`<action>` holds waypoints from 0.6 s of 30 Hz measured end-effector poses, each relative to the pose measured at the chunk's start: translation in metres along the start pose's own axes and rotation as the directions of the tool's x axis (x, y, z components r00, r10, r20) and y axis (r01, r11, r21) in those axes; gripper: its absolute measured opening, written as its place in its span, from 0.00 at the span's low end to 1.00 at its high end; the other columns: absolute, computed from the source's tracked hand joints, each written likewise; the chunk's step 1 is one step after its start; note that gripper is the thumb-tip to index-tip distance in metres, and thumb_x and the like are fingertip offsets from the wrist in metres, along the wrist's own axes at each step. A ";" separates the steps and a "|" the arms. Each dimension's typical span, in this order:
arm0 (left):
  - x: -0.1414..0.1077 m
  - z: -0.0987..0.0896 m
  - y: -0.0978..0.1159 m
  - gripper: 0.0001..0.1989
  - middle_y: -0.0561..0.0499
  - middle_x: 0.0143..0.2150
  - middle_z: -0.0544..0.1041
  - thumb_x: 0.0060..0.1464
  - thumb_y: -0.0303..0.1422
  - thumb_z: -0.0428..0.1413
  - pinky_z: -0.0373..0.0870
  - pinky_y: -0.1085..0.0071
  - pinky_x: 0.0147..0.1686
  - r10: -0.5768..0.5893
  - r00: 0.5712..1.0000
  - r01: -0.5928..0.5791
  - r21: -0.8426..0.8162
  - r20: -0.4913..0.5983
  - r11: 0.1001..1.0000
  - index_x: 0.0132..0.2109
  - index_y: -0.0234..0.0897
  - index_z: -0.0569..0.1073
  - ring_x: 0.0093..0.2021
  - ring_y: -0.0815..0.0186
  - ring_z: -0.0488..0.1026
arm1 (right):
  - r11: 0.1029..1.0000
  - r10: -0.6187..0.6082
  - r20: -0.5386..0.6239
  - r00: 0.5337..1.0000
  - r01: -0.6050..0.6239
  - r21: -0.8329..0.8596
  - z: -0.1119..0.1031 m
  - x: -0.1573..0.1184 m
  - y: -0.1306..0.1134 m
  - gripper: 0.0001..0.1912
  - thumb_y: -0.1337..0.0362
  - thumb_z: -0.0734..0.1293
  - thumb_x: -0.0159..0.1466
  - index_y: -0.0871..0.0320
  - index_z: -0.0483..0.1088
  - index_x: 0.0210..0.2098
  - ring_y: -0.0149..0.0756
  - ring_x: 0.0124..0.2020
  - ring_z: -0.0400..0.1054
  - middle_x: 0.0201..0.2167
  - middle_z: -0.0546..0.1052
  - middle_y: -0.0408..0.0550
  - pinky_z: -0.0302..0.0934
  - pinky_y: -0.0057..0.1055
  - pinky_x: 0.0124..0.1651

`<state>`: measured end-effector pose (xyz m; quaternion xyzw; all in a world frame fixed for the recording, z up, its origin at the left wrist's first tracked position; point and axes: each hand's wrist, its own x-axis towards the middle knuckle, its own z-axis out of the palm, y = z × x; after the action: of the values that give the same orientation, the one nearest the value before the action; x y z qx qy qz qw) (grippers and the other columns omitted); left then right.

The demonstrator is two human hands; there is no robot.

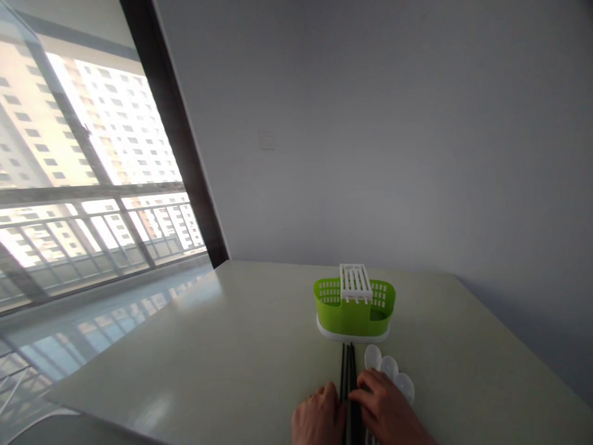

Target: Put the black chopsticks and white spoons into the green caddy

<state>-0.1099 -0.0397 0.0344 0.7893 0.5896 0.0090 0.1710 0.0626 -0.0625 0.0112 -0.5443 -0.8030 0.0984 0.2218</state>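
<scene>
Several dark chopsticks [347,369] lie on the table in a narrow bundle, their tips pointing away from me. My left hand [317,417] is closed at the left side of the bundle, with its thumb against the sticks. From the right, my right hand [386,409] bends its fingers onto the same chopsticks. Beside and partly under that hand are 3 white spoons [373,357], bowls fanned out and handles mostly hidden. Just beyond the chopstick tips stands a green cutlery basket [345,318] on a white base, with a white slatted rack [356,282] across its middle.
The pale table [222,346] runs back to a grey wall [347,154] with a switch plate [267,140]. At the left is a large window [88,154] with a railing. A grey rounded edge [78,429] shows at the bottom left.
</scene>
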 end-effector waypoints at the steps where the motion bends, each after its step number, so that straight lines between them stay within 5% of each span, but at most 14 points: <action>1: 0.000 0.000 0.000 0.11 0.48 0.41 0.75 0.56 0.38 0.44 0.66 0.68 0.34 -0.005 1.000 0.005 0.005 -0.012 1.000 0.41 0.41 0.68 0.40 0.60 0.74 | 1.000 -0.001 -0.004 1.000 0.001 -0.006 0.000 0.000 0.001 0.12 0.70 0.61 0.58 0.50 0.70 0.38 0.36 0.43 0.60 0.38 0.68 0.44 0.54 0.34 0.48; 9: 0.009 -0.008 -0.004 0.12 0.42 0.42 0.73 0.53 0.33 0.50 0.69 0.65 0.38 -0.054 0.994 0.066 0.133 -0.095 0.989 0.43 0.35 0.70 0.42 0.56 0.73 | 0.998 -0.022 -0.039 0.999 0.019 -0.064 -0.002 0.005 0.006 0.11 0.73 0.61 0.56 0.52 0.70 0.33 0.36 0.41 0.59 0.35 0.68 0.44 0.54 0.35 0.46; 14: 0.025 -0.008 -0.003 0.18 0.40 0.35 0.75 0.54 0.18 0.40 0.71 0.67 0.35 -0.068 0.988 0.099 0.221 -0.141 0.970 0.40 0.30 0.74 0.39 0.59 0.75 | 0.994 -0.078 -0.071 0.994 0.072 -0.087 -0.013 0.022 -0.005 0.08 0.71 0.62 0.58 0.53 0.69 0.33 0.36 0.41 0.58 0.35 0.68 0.43 0.52 0.36 0.46; 18: 0.041 -0.020 -0.012 0.17 0.39 0.33 0.75 0.53 0.16 0.43 0.72 0.67 0.34 -0.060 0.978 0.112 0.258 -0.202 0.960 0.36 0.28 0.76 0.37 0.59 0.75 | 0.991 -0.113 -0.082 0.990 0.106 -0.082 -0.019 0.037 -0.015 0.09 0.73 0.61 0.58 0.52 0.69 0.34 0.35 0.40 0.58 0.34 0.69 0.42 0.51 0.35 0.46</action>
<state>-0.1130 0.0069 0.0419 0.7740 0.6331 -0.0021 0.0051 0.0478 -0.0360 0.0434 -0.5114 -0.8245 0.0310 0.2402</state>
